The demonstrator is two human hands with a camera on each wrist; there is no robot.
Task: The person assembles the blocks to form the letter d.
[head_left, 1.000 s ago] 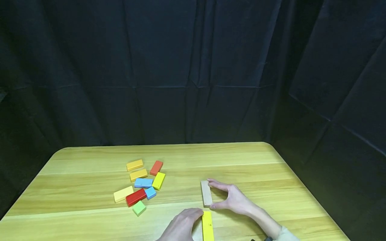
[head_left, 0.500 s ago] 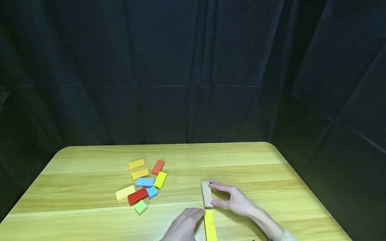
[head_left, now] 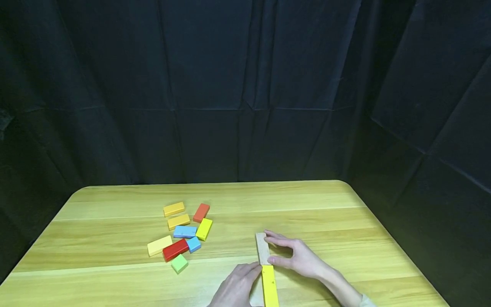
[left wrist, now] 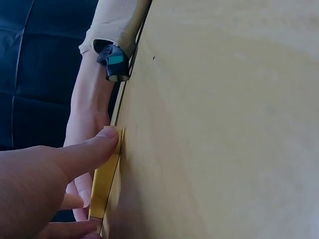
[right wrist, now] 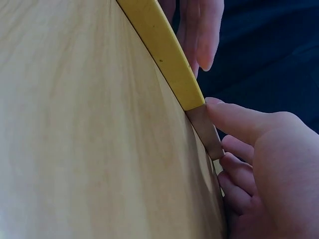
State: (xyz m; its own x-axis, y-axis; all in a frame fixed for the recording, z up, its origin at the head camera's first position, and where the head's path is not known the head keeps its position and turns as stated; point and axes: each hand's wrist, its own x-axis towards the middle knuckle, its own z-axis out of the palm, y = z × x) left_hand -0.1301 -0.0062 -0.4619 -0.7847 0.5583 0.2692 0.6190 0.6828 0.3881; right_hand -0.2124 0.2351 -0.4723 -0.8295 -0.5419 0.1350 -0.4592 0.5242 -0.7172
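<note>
- Left hand: thumb and fingers partly spread, gripping the long yellow block lengthwise; in the left wrist view the thumb is at one end, fingertips by the other.
- Right hand: thumb and fingers curved apart in a wide C, pinching the pale wooden block between its two ends; thumb close to the joint with the yellow one.
- Both blocks lie on the table end to end, pale one farther from the person, ends meeting in the right wrist view.
- Near end of the long yellow block cut off by the lower edge of the head view.
- Loose group off to the left, well apart from both hands: two orange blocks at the far side, orange-red block meeting a short yellow block, light blue block just beside that.
- Nearer in the group: cream block, dark red block with a small blue block at its end, green block nearest the person.
- Nothing from this group stands between the hands.
- Dark curtain behind the table; pale sleeve and a dark wrist device on the right arm.
</note>
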